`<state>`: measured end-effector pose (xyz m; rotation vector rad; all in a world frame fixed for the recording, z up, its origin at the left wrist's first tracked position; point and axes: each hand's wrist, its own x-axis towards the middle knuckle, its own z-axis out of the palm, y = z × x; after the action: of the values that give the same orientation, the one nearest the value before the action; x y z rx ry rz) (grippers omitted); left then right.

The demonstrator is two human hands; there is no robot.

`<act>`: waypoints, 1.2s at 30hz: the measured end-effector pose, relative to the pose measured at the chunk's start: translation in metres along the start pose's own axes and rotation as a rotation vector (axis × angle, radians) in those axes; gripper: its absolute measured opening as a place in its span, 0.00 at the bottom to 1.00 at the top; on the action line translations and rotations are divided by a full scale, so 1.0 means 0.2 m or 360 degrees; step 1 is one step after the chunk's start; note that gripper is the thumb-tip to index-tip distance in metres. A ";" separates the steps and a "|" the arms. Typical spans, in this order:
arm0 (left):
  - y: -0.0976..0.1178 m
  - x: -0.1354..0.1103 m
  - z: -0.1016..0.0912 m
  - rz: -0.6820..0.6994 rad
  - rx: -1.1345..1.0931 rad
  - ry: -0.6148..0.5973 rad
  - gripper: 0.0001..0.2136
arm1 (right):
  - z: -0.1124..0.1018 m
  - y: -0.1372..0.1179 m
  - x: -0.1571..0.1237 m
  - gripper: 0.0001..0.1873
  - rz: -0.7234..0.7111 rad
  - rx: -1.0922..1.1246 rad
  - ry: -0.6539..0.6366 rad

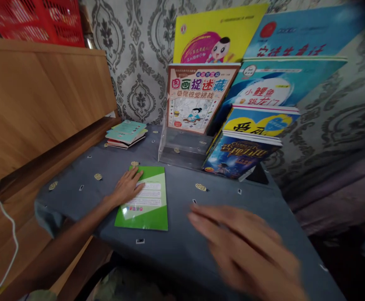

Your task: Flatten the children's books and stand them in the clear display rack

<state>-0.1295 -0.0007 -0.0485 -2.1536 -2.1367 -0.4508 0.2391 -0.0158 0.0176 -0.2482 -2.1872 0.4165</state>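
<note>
A green book (pixel 149 219) lies flat on the cloth-covered table, with a pale panel of small print facing up. My left hand (pixel 129 186) rests flat on its upper left part, fingers spread. To the right of the book, my right hand (pixel 245 246) hovers over the table near the camera, blurred by motion. Its fingers are stretched out, and I see nothing held in them.
A clear acrylic stand (pixel 182 156) holds several picture books, including a brown-bordered one (pixel 198 100) and a dark blue one (pixel 237 156). A small stack of books (pixel 126 133) lies at the back left. A wooden cabinet (pixel 44 104) borders the left side, below a red basket (pixel 34 23).
</note>
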 end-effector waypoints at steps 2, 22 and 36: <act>0.05 -0.02 0.01 0.0079 -0.0037 0.0002 0.26 | 0.05 0.09 0.29 0.24 -0.0108 -0.0255 0.0082; 0.54 0.28 0.01 0.0533 -0.0203 -0.0003 0.15 | 0.33 0.54 0.22 0.21 0.0600 -0.0543 -0.0435; 0.46 0.28 0.03 0.0438 -0.0214 -0.0058 0.19 | 0.23 0.54 0.13 0.21 0.1014 -0.0850 -0.0438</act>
<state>-0.0379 0.0523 -0.0249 -2.4984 -1.8333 -0.5474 0.1904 0.0822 -0.0309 -1.2632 -2.4223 0.2012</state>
